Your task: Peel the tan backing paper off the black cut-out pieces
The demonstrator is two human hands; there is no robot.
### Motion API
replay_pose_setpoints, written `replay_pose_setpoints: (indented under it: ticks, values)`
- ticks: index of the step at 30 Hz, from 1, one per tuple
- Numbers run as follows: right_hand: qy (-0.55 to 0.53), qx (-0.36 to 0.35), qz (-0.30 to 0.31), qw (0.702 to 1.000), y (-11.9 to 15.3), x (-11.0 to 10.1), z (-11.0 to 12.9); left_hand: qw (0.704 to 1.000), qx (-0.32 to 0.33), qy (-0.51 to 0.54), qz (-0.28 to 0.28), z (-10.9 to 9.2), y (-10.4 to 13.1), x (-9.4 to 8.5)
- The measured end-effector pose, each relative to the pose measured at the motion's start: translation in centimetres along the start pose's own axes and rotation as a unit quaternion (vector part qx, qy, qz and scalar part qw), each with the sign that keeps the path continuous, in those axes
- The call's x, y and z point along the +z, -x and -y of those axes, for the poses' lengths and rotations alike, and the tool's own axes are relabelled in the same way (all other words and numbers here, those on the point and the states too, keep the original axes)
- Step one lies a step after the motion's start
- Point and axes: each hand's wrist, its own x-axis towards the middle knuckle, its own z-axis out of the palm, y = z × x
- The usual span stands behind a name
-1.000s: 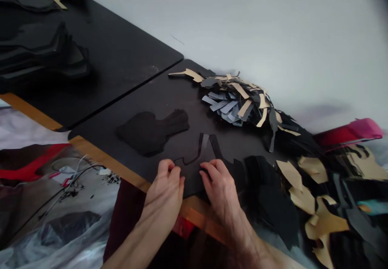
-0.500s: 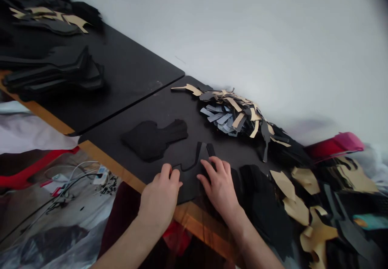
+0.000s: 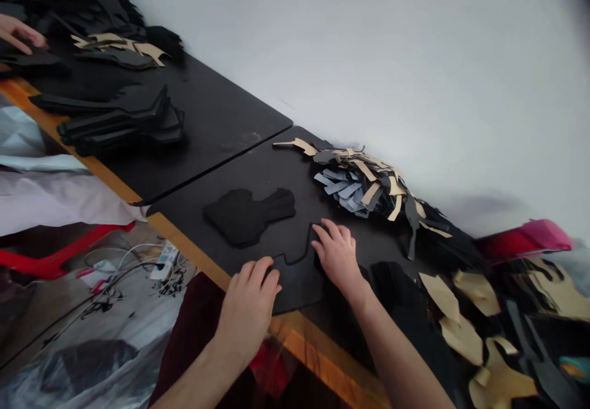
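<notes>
A flat black cut piece lies near the front edge of the black table. My left hand rests on its left end, fingers curled, with the fingertips at the edge; what they pinch, if anything, is too dark to tell. At the piece's upper right, my right hand touches the narrow part with its fingers bent and somewhat apart. Just beyond them lies another stack of black shaped pieces, touched by neither hand.
Beige and grey strips are heaped against the wall. Black stacks lie on the left table, near another person's hand. Beige cut pieces and a pink item are at the right.
The view has shifted, bringing the other person's hand in at the far left. My right hand has moved up onto the narrow end of the piece, where a grey strip no longer shows.
</notes>
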Motion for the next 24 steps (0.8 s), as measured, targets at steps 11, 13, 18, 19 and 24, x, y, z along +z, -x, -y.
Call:
replay_pose_setpoints:
  ticks: [11, 13, 18, 19, 24]
  values:
    - [-0.295, 0.028, 0.041, 0.954, -3.6, -1.4, -1.5, 0.982, -0.025, 0.180, 0.046, 2.3, -1.6, -0.8]
    - [-0.376, 0.027, 0.042, 0.925, -3.1, -2.1, -1.0, 0.975, -0.031, 0.212, 0.061, 2.5, -1.8, -1.3]
    - [-0.514, 0.042, 0.015, 0.856, -1.8, -5.0, 0.4, 0.926, -0.104, 0.360, 0.049, 2.0, -1.7, -2.1]
    - [-0.530, 0.046, 0.006, 0.847, -1.6, -5.6, 0.6, 0.891, -0.133, 0.431, 0.048, 1.7, -1.6, -2.2]
    - [-0.589, 0.082, 0.004, 0.804, 1.2, -6.5, 1.2, 0.726, -0.206, 0.655, 0.043, -0.1, -1.0, -2.3]
